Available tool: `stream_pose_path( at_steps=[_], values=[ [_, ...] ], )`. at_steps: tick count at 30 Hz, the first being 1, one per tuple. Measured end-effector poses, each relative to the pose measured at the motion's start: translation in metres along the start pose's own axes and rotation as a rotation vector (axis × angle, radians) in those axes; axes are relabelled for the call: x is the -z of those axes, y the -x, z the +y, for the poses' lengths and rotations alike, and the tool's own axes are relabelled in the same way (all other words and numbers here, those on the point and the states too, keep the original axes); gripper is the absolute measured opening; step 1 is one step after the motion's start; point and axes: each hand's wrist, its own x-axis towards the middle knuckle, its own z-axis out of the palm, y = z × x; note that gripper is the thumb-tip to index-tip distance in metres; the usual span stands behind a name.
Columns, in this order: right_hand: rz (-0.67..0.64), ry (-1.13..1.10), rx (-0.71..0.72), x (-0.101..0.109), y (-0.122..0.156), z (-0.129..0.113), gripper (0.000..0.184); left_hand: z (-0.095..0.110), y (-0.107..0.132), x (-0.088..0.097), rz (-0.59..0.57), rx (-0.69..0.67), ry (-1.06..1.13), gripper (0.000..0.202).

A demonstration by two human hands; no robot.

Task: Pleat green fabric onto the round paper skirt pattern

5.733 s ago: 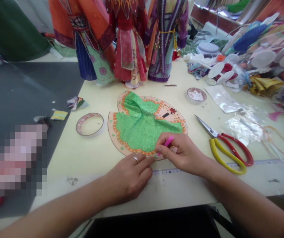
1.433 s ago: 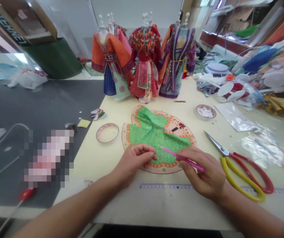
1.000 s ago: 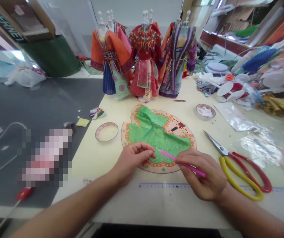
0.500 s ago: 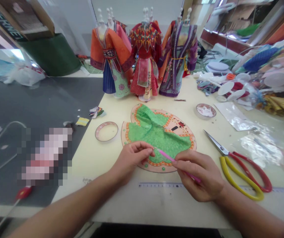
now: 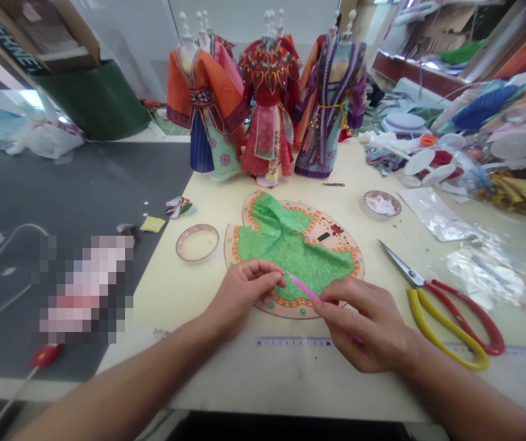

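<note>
My right hand is closed around a slim pink pen-like tool, its pale tip pointing left. My left hand makes a pinch right at that tip; whatever lies between the fingertips is too small to make out. Both hands hover over the near edge of a round cloth piece, green and crumpled in the middle, with a peach border, orange trim and green bead-like dots. Scissors with one red and one yellow handle lie open to the right of my right hand.
Several dressed doll stands line the back. A small dish with white bits stands right of the cloth, a shallow round dish left. A ruler strip runs along the front. Plastic bags and scraps crowd the right.
My right hand has shifted slightly left along the pink tool, with its fingers nearer the tip. My left hand has barely moved, and the cloth lies as before.
</note>
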Motion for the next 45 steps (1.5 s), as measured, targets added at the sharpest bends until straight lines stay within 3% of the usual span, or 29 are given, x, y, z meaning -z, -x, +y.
stream_pose_path(
  at_steps=[10, 28, 45],
  values=[
    [-0.002, 0.016, 0.009, -0.0007, -0.0002, 0.0004, 0.031, 0.0031, 0.0021, -0.0029, 0.093, -0.019, -0.139, 0.015],
    [-0.002, 0.008, -0.004, -0.0006, 0.0, -0.0001, 0.032, 0.0066, 0.0064, -0.0076, 0.191, -0.204, -0.493, 0.012],
    [0.002, -0.005, -0.007, 0.0008, -0.0012, -0.0006, 0.031, 0.0066, 0.0045, -0.0076, 0.187, -0.216, -0.51, 0.012]
  ],
)
